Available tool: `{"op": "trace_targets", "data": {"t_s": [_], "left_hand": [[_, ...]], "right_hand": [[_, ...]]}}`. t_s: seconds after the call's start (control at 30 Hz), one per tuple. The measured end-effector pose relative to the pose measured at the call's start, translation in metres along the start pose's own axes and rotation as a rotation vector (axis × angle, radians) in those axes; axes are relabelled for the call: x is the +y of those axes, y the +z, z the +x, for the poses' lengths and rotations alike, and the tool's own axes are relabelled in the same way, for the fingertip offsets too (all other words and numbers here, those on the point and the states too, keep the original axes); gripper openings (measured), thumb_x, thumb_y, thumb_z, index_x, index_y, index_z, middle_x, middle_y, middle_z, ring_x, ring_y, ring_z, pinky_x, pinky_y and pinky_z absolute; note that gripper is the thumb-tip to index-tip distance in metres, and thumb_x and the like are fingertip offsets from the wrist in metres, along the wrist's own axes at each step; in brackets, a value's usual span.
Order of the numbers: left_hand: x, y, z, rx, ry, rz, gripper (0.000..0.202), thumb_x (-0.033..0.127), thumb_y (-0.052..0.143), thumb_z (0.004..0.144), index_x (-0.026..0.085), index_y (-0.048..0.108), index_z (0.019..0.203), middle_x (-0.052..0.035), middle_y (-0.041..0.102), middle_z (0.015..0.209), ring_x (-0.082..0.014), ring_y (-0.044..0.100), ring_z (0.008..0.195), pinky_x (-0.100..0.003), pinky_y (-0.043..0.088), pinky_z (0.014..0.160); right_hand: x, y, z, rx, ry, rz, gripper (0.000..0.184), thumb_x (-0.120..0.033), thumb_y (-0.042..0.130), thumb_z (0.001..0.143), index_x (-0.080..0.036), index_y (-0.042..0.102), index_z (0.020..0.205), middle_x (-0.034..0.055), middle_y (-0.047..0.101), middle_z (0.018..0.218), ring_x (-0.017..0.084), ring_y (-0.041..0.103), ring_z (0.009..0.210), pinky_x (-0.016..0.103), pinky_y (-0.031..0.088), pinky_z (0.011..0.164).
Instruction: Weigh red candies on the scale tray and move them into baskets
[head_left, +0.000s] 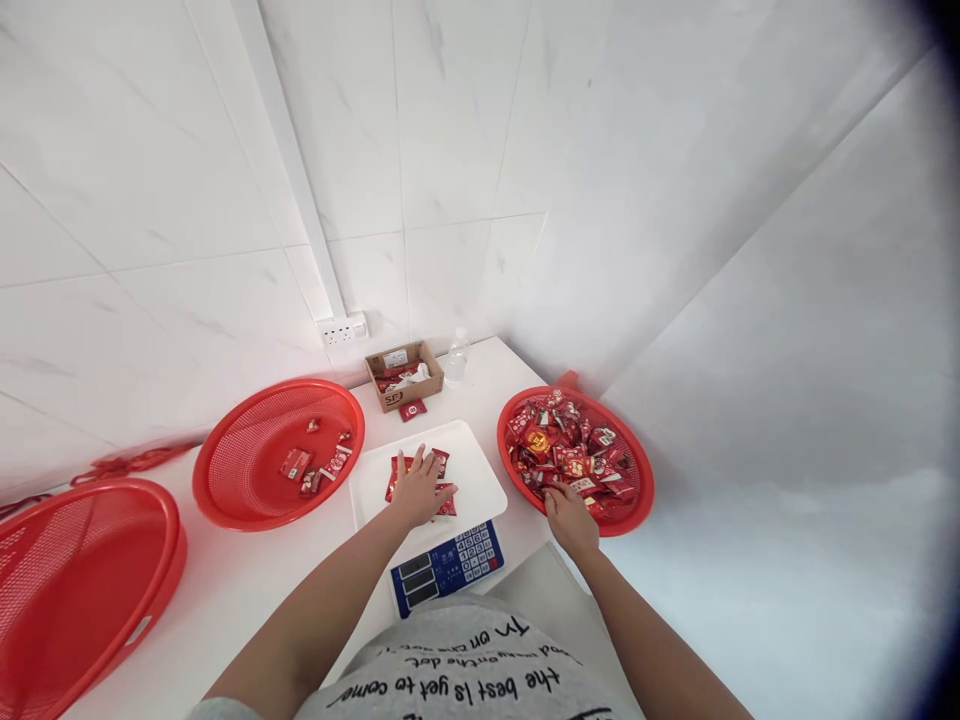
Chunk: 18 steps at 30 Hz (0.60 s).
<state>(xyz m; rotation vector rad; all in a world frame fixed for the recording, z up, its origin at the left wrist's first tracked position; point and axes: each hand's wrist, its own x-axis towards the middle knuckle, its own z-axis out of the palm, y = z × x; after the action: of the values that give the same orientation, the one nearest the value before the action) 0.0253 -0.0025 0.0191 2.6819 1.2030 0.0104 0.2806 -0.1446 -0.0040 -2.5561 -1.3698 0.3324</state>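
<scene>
My left hand (416,488) lies with fingers spread over several small red packets (447,502) on the white tray (484,470) of a weighing scale. Part of those packets is hidden under the palm. At the near edge of the right red basket (641,478), my right hand (573,520) has its fingers pinched on a small red packet (553,488). A heap of shiny red wrapped packets (574,450) fills that basket. The scale's blue keypad panel (448,567) faces me below the tray.
A second red basket (259,490) holds a few packets. Another red basket (75,590) stands at the far left. Behind the scale are a small cardboard box (397,397), a red packet (412,410) and a clear bottle (457,357). A power socket (343,329) is on the wall.
</scene>
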Motion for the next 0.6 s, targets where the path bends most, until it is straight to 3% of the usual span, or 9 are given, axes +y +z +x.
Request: {"op": "trace_targets", "data": {"t_s": [0.13, 0.33, 0.6], "left_hand": [[0.001, -0.002, -0.011, 0.060, -0.050, 0.009, 0.062, 0.054, 0.022, 0.089, 0.015, 0.041, 0.133, -0.0131, 0.048, 0.133, -0.0290, 0.017, 0.136, -0.059, -0.002, 0.106], [0.005, 0.008, -0.052, 0.091, -0.060, -0.009, 0.060, 0.053, 0.028, 0.088, 0.017, 0.039, 0.135, -0.0124, 0.032, 0.145, -0.0297, 0.016, 0.136, -0.056, 0.006, 0.108], [0.005, 0.024, -0.112, 0.123, 0.000, -0.084, 0.053, 0.048, 0.034, 0.089, 0.023, 0.037, 0.136, -0.0084, 0.032, 0.145, -0.0277, 0.017, 0.136, -0.055, 0.015, 0.108]], "right_hand": [[0.002, 0.002, 0.001, -0.004, -0.007, -0.006, 0.045, -0.030, 0.026, 0.089, -0.017, 0.064, 0.108, 0.0103, 0.051, 0.125, 0.025, 0.047, 0.112, 0.039, 0.041, 0.092], [0.004, 0.006, 0.004, 0.008, -0.020, -0.022, 0.043, -0.027, 0.029, 0.087, -0.015, 0.065, 0.108, 0.0123, 0.052, 0.125, 0.028, 0.044, 0.116, 0.042, 0.037, 0.096], [0.011, 0.012, 0.011, -0.038, 0.001, -0.010, 0.043, -0.027, 0.030, 0.087, -0.016, 0.062, 0.114, 0.0135, 0.048, 0.131, 0.029, 0.044, 0.118, 0.045, 0.037, 0.094]]}}
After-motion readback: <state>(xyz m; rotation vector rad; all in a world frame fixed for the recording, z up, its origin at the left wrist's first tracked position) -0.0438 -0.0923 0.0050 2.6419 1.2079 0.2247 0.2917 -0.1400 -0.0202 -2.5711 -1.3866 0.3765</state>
